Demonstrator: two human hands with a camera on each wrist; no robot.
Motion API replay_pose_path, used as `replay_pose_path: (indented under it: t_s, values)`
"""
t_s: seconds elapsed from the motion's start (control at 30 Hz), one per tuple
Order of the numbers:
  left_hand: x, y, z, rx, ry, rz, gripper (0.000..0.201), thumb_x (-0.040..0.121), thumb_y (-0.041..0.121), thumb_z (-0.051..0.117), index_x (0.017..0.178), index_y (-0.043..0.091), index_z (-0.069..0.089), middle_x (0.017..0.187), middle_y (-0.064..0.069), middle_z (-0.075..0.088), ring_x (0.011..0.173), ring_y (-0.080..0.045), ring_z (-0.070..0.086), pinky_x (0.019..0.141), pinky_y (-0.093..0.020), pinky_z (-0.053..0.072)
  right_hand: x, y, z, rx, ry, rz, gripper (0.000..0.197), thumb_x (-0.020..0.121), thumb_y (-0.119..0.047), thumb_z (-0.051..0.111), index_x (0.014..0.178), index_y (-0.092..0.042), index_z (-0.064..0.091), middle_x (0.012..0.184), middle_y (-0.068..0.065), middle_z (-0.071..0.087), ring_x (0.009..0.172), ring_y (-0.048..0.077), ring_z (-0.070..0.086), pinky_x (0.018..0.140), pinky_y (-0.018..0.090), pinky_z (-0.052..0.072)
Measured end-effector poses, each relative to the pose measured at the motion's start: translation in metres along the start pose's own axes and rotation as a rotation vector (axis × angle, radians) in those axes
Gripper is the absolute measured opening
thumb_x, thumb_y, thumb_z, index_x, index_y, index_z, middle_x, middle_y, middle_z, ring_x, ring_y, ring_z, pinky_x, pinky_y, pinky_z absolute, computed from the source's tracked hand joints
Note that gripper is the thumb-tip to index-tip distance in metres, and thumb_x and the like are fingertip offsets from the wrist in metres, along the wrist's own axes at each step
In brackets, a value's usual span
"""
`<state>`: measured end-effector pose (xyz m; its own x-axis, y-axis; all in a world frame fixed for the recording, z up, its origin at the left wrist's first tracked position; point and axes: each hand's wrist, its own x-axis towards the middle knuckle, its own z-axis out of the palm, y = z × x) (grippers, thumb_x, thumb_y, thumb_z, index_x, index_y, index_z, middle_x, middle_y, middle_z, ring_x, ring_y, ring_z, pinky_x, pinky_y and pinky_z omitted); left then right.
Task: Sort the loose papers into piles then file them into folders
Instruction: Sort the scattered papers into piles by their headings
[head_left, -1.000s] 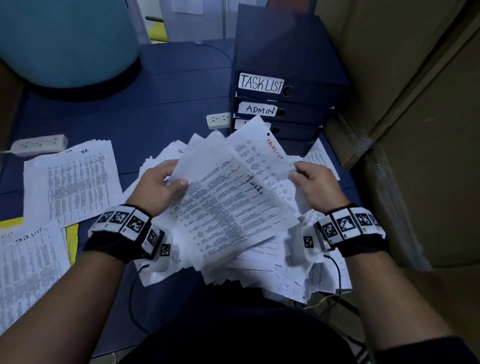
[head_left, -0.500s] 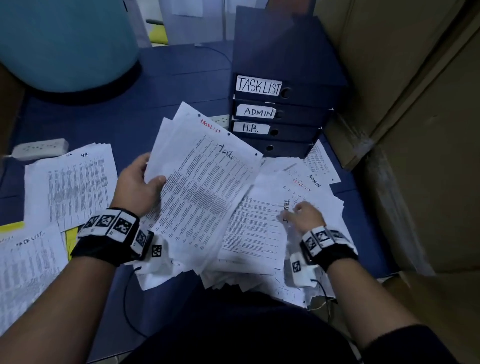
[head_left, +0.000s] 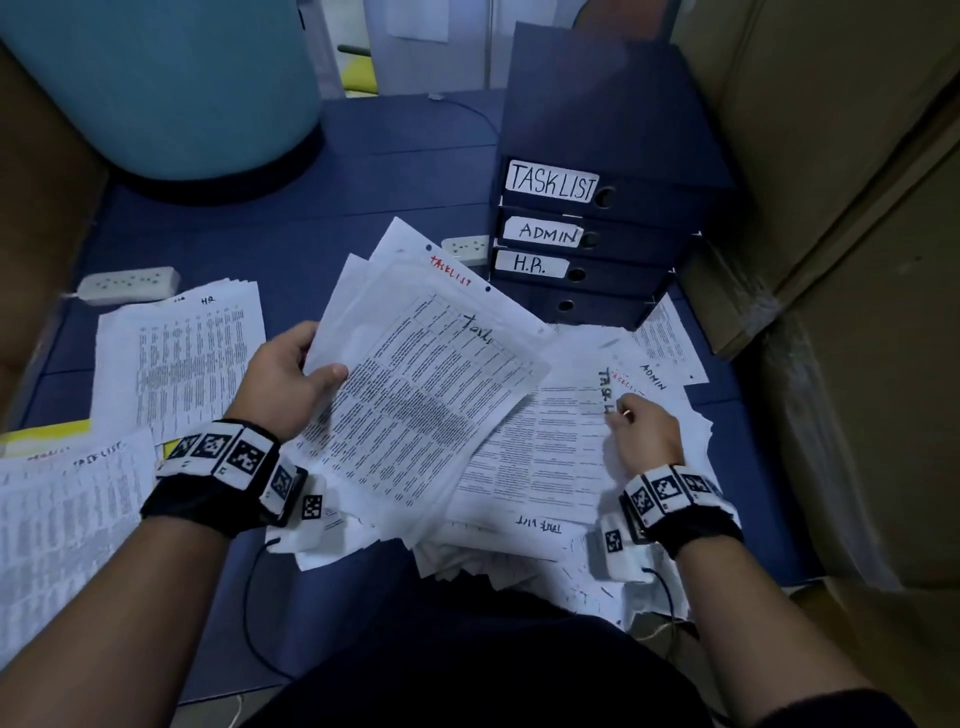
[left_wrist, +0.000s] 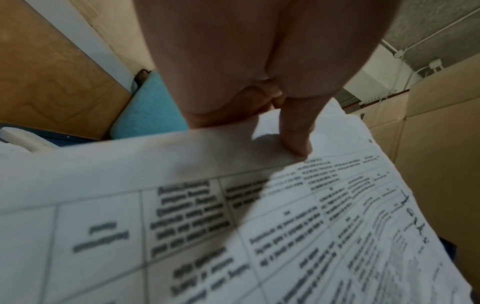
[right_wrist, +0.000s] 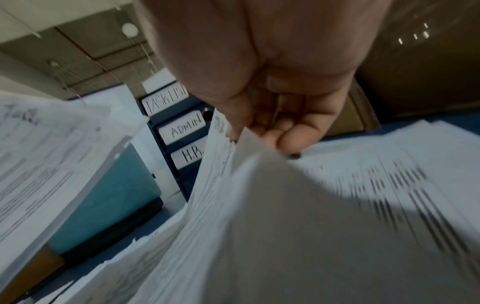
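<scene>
While the left hand (head_left: 283, 376) grips a fanned task-list sheaf (head_left: 415, 384) above the loose heap (head_left: 524, 467), the right hand (head_left: 641, 434) pinches the next sheet's corner; sorting continues, and lifting one page cleanly looks next.

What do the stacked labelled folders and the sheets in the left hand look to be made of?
Folders: apparently stiff board with a matte dark-blue covering, white paper labels and round finger holes on the spines. Sheets, gripped by the left hand: thin matte white printer paper; they flex and carry printed tables.
</scene>
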<state>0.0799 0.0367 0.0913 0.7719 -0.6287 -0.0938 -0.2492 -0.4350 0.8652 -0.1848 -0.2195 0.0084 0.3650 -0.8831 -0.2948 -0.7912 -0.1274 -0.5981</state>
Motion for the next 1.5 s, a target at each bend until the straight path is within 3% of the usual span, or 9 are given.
replay_pose_path:
  t_s: [0.27,0.43,0.53,0.63,0.77,0.93,1.17,1.33,1.5]
  values:
    - [-0.005,0.026,0.0,-0.002,-0.148,0.037,0.02,0.086,0.0,0.065,0.087,0.02,0.069,0.091,-0.01,0.071,0.08,-0.021,0.064,0.08,-0.033,0.049,0.0,-0.051,-0.064,0.036,0.09,-0.494,0.01,0.097,-0.01,0.052,0.094,-0.013,0.061,0.078,0.007,0.06,0.072,0.025,0.053,0.058,0.031,0.03]
    - [-0.007,0.04,0.015,0.059,-0.223,0.227,0.015,0.085,0.002,0.067,0.084,0.017,0.07,0.126,0.027,0.053,0.114,0.002,0.053,0.094,-0.021,0.042,-0.026,-0.102,-0.071,0.049,-0.063,-0.73,0.013,0.096,-0.012,0.057,0.09,-0.023,0.06,0.079,0.0,0.065,0.073,0.018,0.058,0.065,0.029,0.044]
    - [-0.011,0.041,0.022,0.056,-0.178,0.252,0.011,0.087,0.001,0.064,0.087,0.011,0.069,0.101,0.021,0.065,0.089,0.01,0.057,0.08,-0.011,0.042,-0.041,-0.123,-0.071,0.1,-0.121,-0.806,0.017,0.096,-0.01,0.056,0.088,-0.024,0.06,0.08,-0.002,0.066,0.076,0.015,0.06,0.068,0.023,0.044]
    - [-0.015,0.035,0.019,-0.067,-0.046,0.199,0.021,0.086,0.001,0.064,0.082,0.022,0.065,0.072,0.011,0.065,0.065,-0.002,0.055,0.067,-0.02,0.046,-0.047,-0.125,-0.079,0.217,-0.173,-0.78,0.018,0.097,-0.02,0.057,0.083,-0.03,0.062,0.077,-0.012,0.066,0.074,0.006,0.059,0.07,0.021,0.044]
    - [-0.021,0.027,0.002,-0.277,0.168,0.184,0.035,0.086,-0.007,0.06,0.094,0.027,0.057,0.082,0.015,0.07,0.07,0.006,0.061,0.069,-0.026,0.051,-0.041,-0.095,-0.077,0.725,-0.157,-0.541,0.049,0.077,-0.07,0.064,0.109,-0.034,0.058,0.094,-0.001,0.068,0.083,0.014,0.064,0.075,0.027,0.05]
    - [-0.027,0.026,0.005,-0.417,0.232,0.141,0.057,0.087,-0.006,0.06,0.135,0.017,0.039,0.112,0.012,0.061,0.09,0.0,0.064,0.081,-0.016,0.053,-0.064,-0.094,-0.023,0.628,-0.343,-0.443,0.047,0.081,-0.02,0.073,0.123,-0.028,0.053,0.102,-0.007,0.07,0.094,0.015,0.067,0.085,0.039,0.054]
    - [-0.035,0.024,0.017,-0.391,0.221,0.176,0.025,0.087,0.001,0.063,0.093,0.025,0.056,0.093,0.007,0.066,0.082,0.001,0.062,0.076,-0.015,0.05,-0.09,-0.126,-0.021,0.669,0.124,-0.403,0.012,0.093,-0.004,0.06,0.104,-0.007,0.061,0.097,0.016,0.067,0.085,0.01,0.061,0.086,0.035,0.053]
    - [-0.04,0.005,0.036,-0.359,0.147,0.123,0.029,0.091,0.004,0.058,0.096,0.031,0.049,0.099,0.009,0.063,0.091,-0.002,0.061,0.084,-0.023,0.05,-0.093,-0.101,-0.01,0.653,0.029,-0.454,0.034,0.09,-0.002,0.062,0.12,-0.014,0.055,0.115,0.0,0.065,0.11,0.014,0.062,0.096,0.032,0.05]
    - [-0.051,-0.029,0.069,-0.26,0.05,-0.059,0.027,0.095,-0.001,0.046,0.115,0.017,0.045,0.11,0.004,0.06,0.104,-0.015,0.058,0.092,-0.031,0.044,-0.081,-0.058,0.035,0.441,-0.086,-0.235,0.027,0.093,-0.01,0.061,0.091,-0.033,0.046,0.091,-0.011,0.055,0.092,0.012,0.056,0.095,0.039,0.046]
